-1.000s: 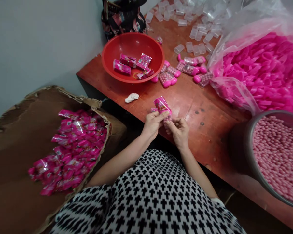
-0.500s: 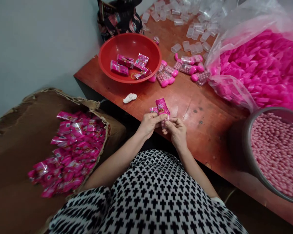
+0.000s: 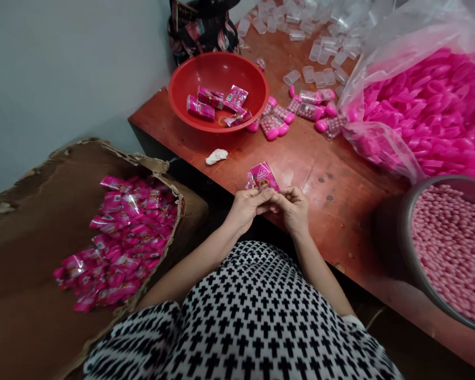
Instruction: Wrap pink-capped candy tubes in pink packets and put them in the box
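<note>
Above the table's front edge, a glossy pink printed wrapper (image 3: 264, 175) stands up from between my two hands. My left hand (image 3: 243, 210) is closed on its lower left side, thumb on top. Another small pink and silvery wrapper piece (image 3: 250, 181) shows behind the left fingers. My right hand (image 3: 295, 212) pinches at the wrapper's lower end, its thumb tip meeting the left thumb. The fingers hide the wrapper's lower part and whatever is inside it. Filled candy bottles (image 3: 273, 125) with pink caps lie beyond my hands.
A red bowl (image 3: 176, 113) holds several wrapped packs. Left, a torn cardboard box (image 3: 27, 211) contains many pink packs. Right stand a grey bucket (image 3: 404, 232) of pink candies (image 3: 451, 248) and a plastic bag of pink caps (image 3: 431, 111). Clear containers (image 3: 292, 78) and white crumpled material (image 3: 216, 156) lie on the table.
The wrapper has tilted and sunk lower between my hands. My thumbs have come together, and the candies seen below the wrapper are now covered. The whole view has shifted slightly.
</note>
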Tool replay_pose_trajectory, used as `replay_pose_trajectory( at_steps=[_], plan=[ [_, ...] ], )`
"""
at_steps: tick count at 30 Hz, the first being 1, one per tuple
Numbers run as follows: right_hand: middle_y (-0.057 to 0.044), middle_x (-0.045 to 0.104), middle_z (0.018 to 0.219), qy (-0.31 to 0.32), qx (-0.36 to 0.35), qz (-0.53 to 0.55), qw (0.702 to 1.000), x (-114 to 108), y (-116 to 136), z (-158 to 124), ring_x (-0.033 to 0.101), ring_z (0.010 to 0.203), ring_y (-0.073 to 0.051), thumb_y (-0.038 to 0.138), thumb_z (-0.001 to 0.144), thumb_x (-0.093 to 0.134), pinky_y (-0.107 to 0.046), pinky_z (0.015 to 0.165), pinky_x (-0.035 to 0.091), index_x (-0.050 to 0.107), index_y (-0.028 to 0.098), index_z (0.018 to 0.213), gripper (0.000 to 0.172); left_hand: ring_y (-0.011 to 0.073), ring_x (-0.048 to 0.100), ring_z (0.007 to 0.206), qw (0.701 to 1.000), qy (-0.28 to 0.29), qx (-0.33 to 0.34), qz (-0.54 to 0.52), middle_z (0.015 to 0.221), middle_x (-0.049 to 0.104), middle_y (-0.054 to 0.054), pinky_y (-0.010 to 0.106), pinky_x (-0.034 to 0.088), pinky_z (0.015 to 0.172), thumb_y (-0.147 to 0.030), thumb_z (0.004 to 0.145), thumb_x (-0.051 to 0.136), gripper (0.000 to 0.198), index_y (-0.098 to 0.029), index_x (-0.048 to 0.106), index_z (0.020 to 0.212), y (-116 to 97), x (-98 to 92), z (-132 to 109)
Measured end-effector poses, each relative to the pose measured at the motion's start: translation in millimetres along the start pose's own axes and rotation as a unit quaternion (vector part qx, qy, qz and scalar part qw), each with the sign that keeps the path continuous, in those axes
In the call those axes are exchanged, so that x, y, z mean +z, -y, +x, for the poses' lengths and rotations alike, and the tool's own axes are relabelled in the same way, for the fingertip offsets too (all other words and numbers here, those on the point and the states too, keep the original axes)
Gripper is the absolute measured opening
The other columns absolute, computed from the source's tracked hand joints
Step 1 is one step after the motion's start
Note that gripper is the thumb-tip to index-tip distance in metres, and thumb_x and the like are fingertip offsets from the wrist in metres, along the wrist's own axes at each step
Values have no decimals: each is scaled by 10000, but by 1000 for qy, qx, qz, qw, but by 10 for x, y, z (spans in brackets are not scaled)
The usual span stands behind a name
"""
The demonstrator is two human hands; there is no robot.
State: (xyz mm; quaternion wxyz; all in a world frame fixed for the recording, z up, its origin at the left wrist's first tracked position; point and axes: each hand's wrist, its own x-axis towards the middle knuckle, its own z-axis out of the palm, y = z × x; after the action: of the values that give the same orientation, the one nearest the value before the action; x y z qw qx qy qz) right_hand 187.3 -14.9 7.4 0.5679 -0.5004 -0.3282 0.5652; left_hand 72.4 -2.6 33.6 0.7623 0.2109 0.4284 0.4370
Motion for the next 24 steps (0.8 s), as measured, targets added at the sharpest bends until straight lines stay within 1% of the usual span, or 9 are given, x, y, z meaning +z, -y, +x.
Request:
replay_pose_trajectory(
  at_steps=[4,8,10,12,15,18,20,22,24],
  plan=[
    [84,581,475,80,15,-29,996,6,100,47,508,362,-54,334,636,783,-154,371,415,551,191,682,276,190,692,739,1000,-11,12,-18,779,723,96,355,553,811,-297,608,820,268,-84,692,709,-173,-186,-225],
    [56,621,540,33,-22,-71,997,-184,200,90,539,389,-71,423,720,709,-162,354,396,559,200,748,270,169,699,872,945,-230,219,-81,912,740,76,293,547,831,-517,767,643,364,-161,672,836,-387,-564,-490],
    [53,614,541,-6,-23,-96,995,-303,210,126,519,378,-69,448,761,671,-160,332,364,548,202,753,274,166,698,892,917,-294,267,-45,961,736,88,294,545,834,-610,817,512,475,-181,658,958,-370,-705,-504],
    [54,599,528,-12,-11,-113,993,-372,198,155,501,370,-68,467,776,652,-160,325,349,544,202,749,288,203,698,911,922,-265,266,92,1028,721,122,375,542,857,-629,826,477,538,-184,631,1086,-243,-735,-405],
    [48,601,540,2,-1,-138,990,-358,184,156,510,396,-62,472,760,666,-155,350,356,551,196,730,300,259,584,1167,866,-151,298,372,1231,642,112,471,398,1054,-505,750,667,492,-215,637,1147,23,-610,-121],
    [41,615,573,10,7,-158,987,-297,202,125,522,426,-56,470,735,688,-155,381,375,559,191,714,308,299,402,1340,757,-129,320,555,1340,566,93,521,203,1153,-388,743,710,445,-226,651,1153,198,-487,159],
    [39,620,585,14,15,-164,986,-279,219,116,526,437,-57,472,735,686,-160,395,383,560,190,712,310,298,386,1349,683,-143,332,635,1349,559,88,545,194,1147,-354,827,619,344,-227,658,1144,247,-483,286],
    [39,622,589,21,21,-171,985,-276,221,135,521,437,-58,474,737,683,-167,403,388,559,190,715,310,277,422,1324,668,-158,342,642,1293,605,67,543,216,1138,-333,864,565,259,-242,690,1072,269,-524,365],
    [40,620,589,29,20,-182,983,-263,198,185,519,443,-62,473,738,682,-179,420,403,561,190,718,309,255,458,1290,695,-164,351,606,1209,658,42,535,212,1139,-319,866,564,203,-263,715,989,281,-564,404]
  ],
)
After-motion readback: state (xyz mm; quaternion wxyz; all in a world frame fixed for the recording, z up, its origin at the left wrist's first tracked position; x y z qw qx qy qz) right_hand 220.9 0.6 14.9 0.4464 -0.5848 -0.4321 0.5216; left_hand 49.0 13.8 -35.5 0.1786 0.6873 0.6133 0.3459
